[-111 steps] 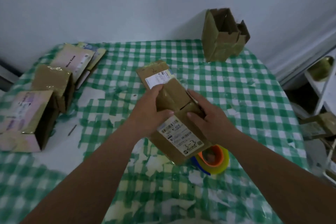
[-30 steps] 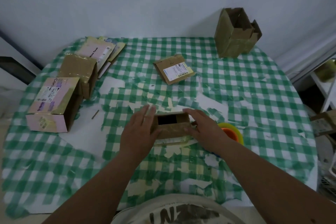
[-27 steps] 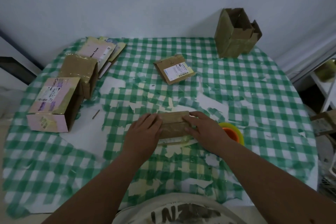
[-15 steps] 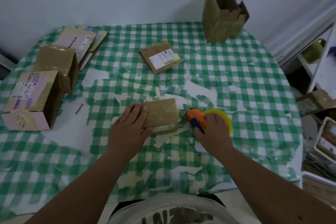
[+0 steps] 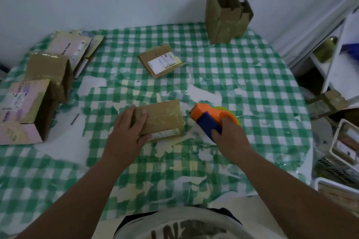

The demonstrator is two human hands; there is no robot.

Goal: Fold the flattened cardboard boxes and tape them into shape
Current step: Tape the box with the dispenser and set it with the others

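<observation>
Hands: left hand lies flat on the near-left end of the small folded cardboard box, fingers straight over its top, thumb at the front face. Right hand grips the tape dispenser, orange and blue plastic with a yellow-green roll, just right of the box. Box: brown, rectangular, glossy tape on top, sitting mid-desk. Desk: green-white checked cover, torn and patchy. A flattened labelled box lies farther back; a tall open box stands at the far edge.
</observation>
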